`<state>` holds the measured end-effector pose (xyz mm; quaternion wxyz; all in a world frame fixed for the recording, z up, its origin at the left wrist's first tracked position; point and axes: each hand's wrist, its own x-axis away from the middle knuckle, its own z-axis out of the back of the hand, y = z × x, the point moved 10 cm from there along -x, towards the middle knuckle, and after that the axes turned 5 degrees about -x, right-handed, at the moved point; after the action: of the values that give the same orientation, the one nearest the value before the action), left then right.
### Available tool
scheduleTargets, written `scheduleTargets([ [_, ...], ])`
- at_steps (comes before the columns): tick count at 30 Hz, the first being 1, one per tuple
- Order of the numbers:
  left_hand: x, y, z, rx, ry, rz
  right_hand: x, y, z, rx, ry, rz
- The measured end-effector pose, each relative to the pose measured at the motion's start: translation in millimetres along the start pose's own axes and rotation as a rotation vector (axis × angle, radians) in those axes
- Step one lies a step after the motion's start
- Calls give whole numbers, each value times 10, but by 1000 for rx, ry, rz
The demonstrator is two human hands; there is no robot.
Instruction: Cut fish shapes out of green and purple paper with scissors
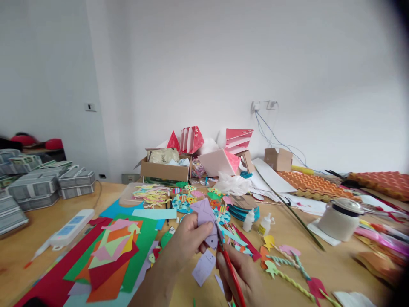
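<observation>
My left hand pinches a piece of purple paper with faint drawn lines and a small dark dot. In my right hand is a pair of scissors with red handles. Its blades lie along the right edge of the purple paper; whether they are parted is hard to see. On the table just below the hands rests another purple paper piece with drawn lines. Small coloured paper fish and blue-patterned cut-outs lie beyond the left hand.
Coloured paper sheets are piled at the left, near a white power strip. Two small glue bottles and a lidded white mug stand to the right. Braided paper strings lie front right. A cardboard box sits at the back.
</observation>
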<state>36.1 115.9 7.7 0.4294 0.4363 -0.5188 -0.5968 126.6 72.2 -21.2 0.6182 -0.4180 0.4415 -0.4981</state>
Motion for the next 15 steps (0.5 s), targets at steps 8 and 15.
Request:
scheduleTargets([
  [8, 0, 4, -8, 51, -15, -2, -2, 93, 50, 37, 48, -11],
  [15, -2, 43, 38, 66, 27, -24, -24, 18, 60, 72, 41, 36],
])
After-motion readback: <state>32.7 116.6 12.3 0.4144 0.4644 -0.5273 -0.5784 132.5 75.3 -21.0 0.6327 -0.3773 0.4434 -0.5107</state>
